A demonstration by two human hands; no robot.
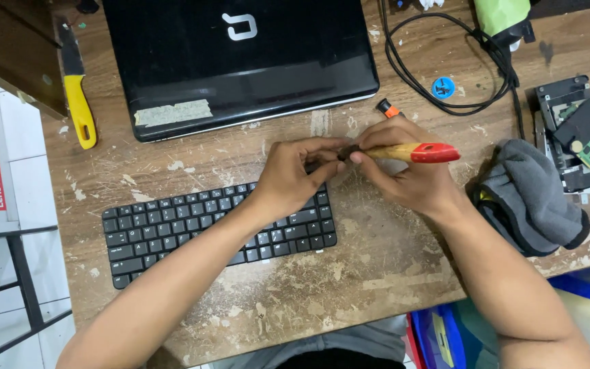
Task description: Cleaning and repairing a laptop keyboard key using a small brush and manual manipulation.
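Left hand: fingers pinched on the dark bristle end of the brush, above the loose keyboard.
Right hand: closed around the brush's wooden, red-tipped handle.
Brush: held over the worn table, between both hands.
Blue bin: below the table edge, contents unclear.
Nearby: closed black laptop, grey cloth.

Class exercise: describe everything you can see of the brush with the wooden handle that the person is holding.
The brush lies roughly level above the worn wooden desk, just beyond the loose black keyboard. Its handle looks like pale wood with a red-painted end pointing right. The right hand grips the handle; the left hand pinches the dark bristle end, which is mostly hidden by fingers.
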